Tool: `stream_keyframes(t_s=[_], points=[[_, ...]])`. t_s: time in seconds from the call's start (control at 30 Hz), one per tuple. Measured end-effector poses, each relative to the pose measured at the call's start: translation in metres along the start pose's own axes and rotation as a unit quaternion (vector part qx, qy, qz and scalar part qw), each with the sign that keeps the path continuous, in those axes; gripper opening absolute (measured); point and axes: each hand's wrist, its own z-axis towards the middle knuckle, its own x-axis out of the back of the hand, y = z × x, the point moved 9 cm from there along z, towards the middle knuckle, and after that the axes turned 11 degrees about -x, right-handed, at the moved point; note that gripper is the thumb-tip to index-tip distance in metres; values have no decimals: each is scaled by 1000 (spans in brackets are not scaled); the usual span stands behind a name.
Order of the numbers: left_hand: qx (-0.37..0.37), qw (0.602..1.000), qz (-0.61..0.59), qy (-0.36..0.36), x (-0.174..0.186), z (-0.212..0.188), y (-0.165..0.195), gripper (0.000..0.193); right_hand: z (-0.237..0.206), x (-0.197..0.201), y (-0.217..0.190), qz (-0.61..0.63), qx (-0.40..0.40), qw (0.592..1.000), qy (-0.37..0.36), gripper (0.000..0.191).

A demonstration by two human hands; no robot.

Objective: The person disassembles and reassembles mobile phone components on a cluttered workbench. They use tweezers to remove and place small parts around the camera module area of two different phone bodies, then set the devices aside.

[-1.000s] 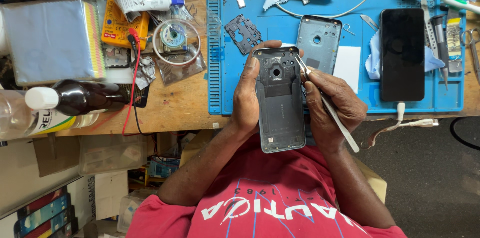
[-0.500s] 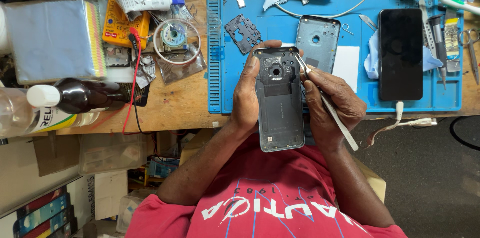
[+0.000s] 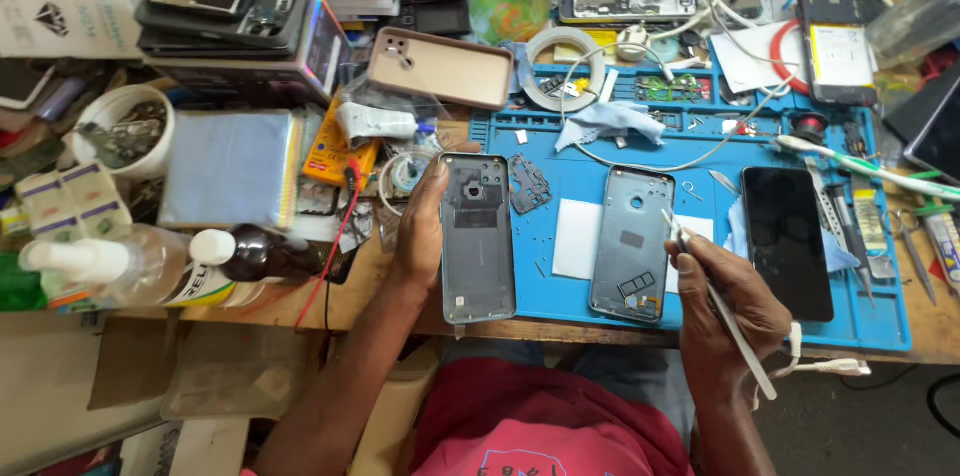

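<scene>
My left hand (image 3: 420,236) grasps a grey phone back cover (image 3: 478,238) along its left long edge, thumb near the top corner, inner face up, long axis running away from me. The cover's lower end overhangs the front edge of the workbench (image 3: 300,308); its right edge lies over the blue repair mat (image 3: 880,331). Left of this grip the room is tight: a dark bottle (image 3: 262,254) lies just beside my wrist, and a red wire (image 3: 335,246) runs close by. A small black bracket (image 3: 529,183) sits just off the cover's upper right corner.

My right hand (image 3: 735,308) is clenched around white tweezers (image 3: 722,308), tips pointing up and away, tail slanting down past the bench edge. The tips stand just beside the right edge of a phone mid-frame (image 3: 633,243), which lies flat on the mat between my two hands. Right of this grip a black phone screen (image 3: 787,239) lies near, apart from my knuckles. A white cable (image 3: 830,367) hangs just below my wrist.

Both forearms come up from the bench's front edge, the left angled inward, the right nearly straight.
</scene>
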Motion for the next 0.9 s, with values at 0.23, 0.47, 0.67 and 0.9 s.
stream_keyframes(t_s=[0.23, 0.47, 0.67, 0.9], points=[[-4, 996, 79, 51, 12, 5, -10, 47, 2, 12, 1, -54, 7, 998, 27, 21], [-51, 952, 295, -69, -19, 12, 32, 58, 11, 14, 6, -16, 10, 1000, 24, 24], [-162, 809, 553, -115, -50, 11, 82, 54, 10, 21, 17, -21, -3, 1000, 23, 22], [-215, 788, 567, -106, -69, 8, 121, 39, 13, 21, 29, -14, -14, 1000, 9, 19]])
